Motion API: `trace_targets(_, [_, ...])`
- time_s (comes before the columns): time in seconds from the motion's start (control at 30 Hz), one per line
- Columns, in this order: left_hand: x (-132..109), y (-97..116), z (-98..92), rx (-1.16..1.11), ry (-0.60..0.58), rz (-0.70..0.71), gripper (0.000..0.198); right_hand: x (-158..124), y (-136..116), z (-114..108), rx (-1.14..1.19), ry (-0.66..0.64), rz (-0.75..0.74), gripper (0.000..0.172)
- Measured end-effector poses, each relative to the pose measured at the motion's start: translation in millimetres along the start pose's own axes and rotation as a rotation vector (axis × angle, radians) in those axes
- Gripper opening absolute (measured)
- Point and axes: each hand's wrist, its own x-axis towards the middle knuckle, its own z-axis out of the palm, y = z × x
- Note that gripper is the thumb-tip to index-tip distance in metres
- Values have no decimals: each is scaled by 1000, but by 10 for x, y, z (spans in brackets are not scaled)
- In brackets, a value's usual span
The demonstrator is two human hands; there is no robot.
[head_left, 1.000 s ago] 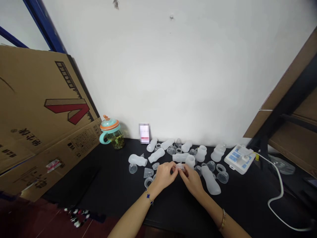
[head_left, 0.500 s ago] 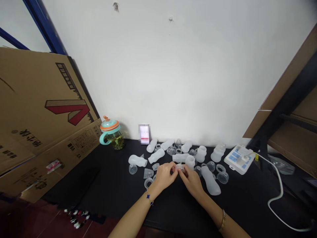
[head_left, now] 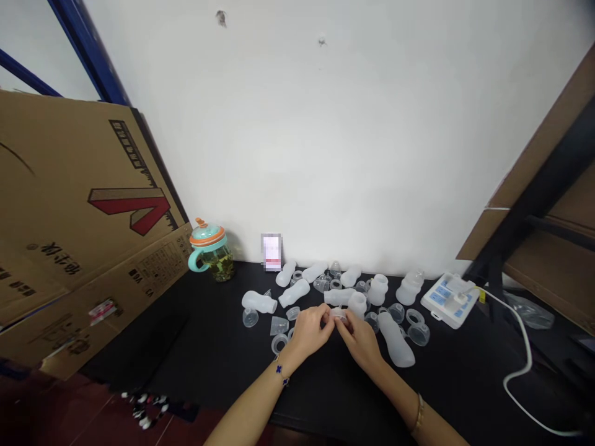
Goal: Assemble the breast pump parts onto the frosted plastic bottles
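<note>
My left hand [head_left: 310, 329] and my right hand [head_left: 363, 341] meet over the middle of the black table [head_left: 223, 378]. Both are closed, pinching a small translucent bottle collar ring [head_left: 339, 313] from its two sides; the fingers hide part of it. Just behind it, a frosted baby bottle body [head_left: 357, 303] stands upright. To the right of my right hand a longer bottle body [head_left: 395, 339] lies on its side. Left of my left hand are a clear cap [head_left: 279, 326] and a loose ring [head_left: 279, 344]. Another bottle body [head_left: 259, 302] lies farther left.
Several more bottle bodies, caps and rings lie near the wall. A glass teapot-like mug [head_left: 211, 254] stands at the left beside cardboard boxes [head_left: 69, 235]. A phone-like screen [head_left: 272, 253] leans on the wall. At right is a white power strip [head_left: 450, 300] with a cable [head_left: 528, 353].
The view has shifted very slightly. My hands keep the same pinch on the ring, and the things on the table have not moved.
</note>
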Motion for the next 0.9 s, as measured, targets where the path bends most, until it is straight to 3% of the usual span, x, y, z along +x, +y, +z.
trace_targets(0.9, [-3, 4, -20, 17, 10, 30, 15, -15, 12, 16, 7, 26, -40, 34])
